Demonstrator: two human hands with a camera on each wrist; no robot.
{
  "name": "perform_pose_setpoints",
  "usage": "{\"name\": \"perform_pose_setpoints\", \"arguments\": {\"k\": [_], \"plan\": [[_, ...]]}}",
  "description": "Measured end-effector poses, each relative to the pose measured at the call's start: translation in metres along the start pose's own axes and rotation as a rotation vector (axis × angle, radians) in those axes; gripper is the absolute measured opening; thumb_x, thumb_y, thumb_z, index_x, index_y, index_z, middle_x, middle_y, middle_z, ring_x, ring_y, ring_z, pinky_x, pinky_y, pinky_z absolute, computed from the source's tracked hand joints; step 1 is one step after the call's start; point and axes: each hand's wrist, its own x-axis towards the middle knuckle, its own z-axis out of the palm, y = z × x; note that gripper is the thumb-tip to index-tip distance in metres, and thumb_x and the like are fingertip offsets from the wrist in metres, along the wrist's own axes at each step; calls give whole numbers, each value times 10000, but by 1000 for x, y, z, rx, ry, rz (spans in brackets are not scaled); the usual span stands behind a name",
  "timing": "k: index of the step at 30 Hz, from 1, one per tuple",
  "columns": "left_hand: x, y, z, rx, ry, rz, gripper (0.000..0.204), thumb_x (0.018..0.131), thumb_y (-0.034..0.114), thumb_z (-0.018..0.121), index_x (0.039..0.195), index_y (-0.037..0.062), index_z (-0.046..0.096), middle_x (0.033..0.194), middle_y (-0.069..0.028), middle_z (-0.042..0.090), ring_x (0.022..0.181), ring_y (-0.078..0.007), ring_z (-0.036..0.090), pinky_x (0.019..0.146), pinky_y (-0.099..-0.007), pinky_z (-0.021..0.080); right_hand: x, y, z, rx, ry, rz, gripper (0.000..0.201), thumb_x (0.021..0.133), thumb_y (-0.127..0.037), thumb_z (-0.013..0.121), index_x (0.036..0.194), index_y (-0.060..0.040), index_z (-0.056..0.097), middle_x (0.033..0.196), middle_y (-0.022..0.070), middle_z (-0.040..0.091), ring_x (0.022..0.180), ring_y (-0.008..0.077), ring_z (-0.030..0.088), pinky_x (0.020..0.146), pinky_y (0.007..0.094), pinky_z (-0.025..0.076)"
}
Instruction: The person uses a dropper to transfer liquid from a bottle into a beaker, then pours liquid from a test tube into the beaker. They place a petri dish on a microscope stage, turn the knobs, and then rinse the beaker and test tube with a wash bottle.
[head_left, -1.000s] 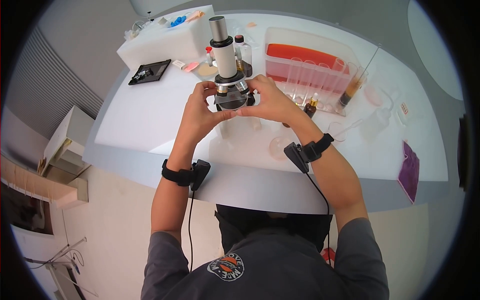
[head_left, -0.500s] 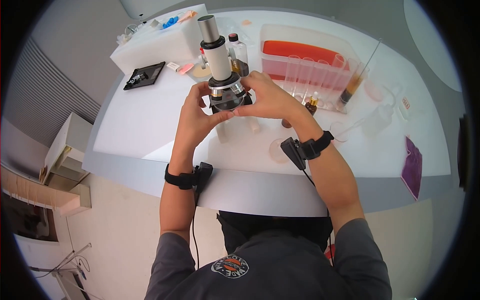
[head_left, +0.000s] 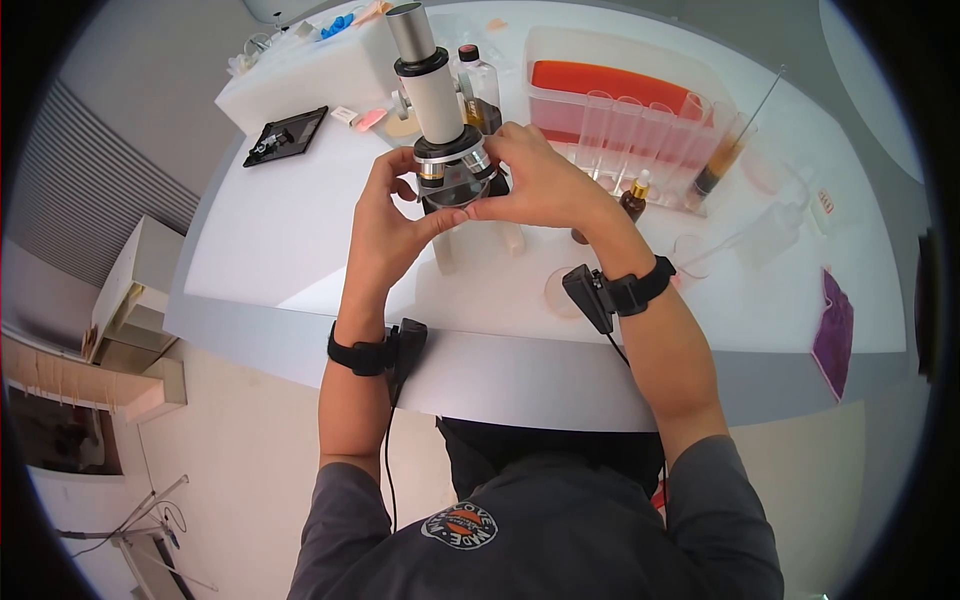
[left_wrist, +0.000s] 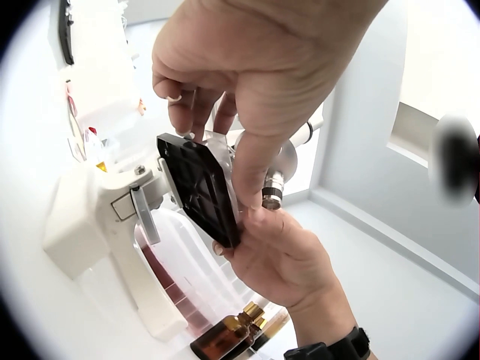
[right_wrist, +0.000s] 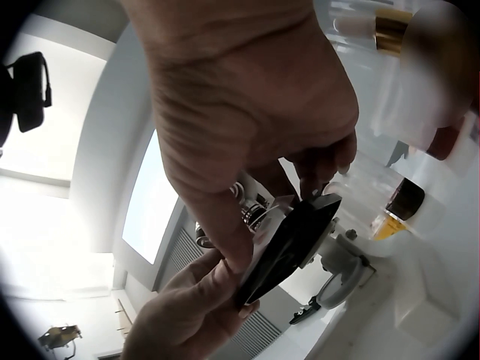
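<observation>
Both left hand (head_left: 384,228) and right hand (head_left: 542,185) grip stage edges (left_wrist: 217,181)

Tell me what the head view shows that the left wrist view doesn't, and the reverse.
Only the head view: the purple cloth and the shirt logo.
Only the left wrist view: the stage's black underside.
Both: the left hand, the right hand, a brown bottle and the tub.
</observation>
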Motion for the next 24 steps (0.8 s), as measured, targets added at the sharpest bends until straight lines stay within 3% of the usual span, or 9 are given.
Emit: {"name": "perform_pose_setpoints", "arguments": {"k": [8,11,15,18,24], "plan": [[2,-7,4,-8,35,7,784,595,289,951,1208,17,545,1108,-47,624,845,-157,502,781,-301,487,2,7,5,11,75,-6,605,689,-315,856,1163,-3,646,1124,145,561,1127,312,502,954,394,438],[4,-9,6,-28,46,10,783,598,294,951,1207,19,544,1112,-43,619,837,-152,494,769,-297,484,6,14,6,53,72,-20,698,641,-399,847,1208,-33,668,1164,211,577,1135,388,499,988,451,444],[4,-8,6,-17,47,-10,787,602,300,951,1213,22,541,1108,-40,614,838,-149,493,762,-293,481,6,16,9,52,93,-27,683,645,-393,847,1196,-29,670,1155,208,578,1130,387,503,978,452,450],[4,-10,6,-36,40,-21,870,581,281,964,1275,-3,523,1103,-16,613,847,-107,487,722,-246,418,6,15,8,49,96,-34,671,648,-391,846,1182,-25,671,1143,207,580,1122,388,508,970,454,454],[4,-9,6,-60,43,-26,857,589,277,957,1272,-4,523,1121,-27,612,855,-111,495,721,-250,418,7,12,8,70,106,-25,662,643,-385,850,1172,-29,671,1131,213,585,1117,389,515,958,452,459]]}}
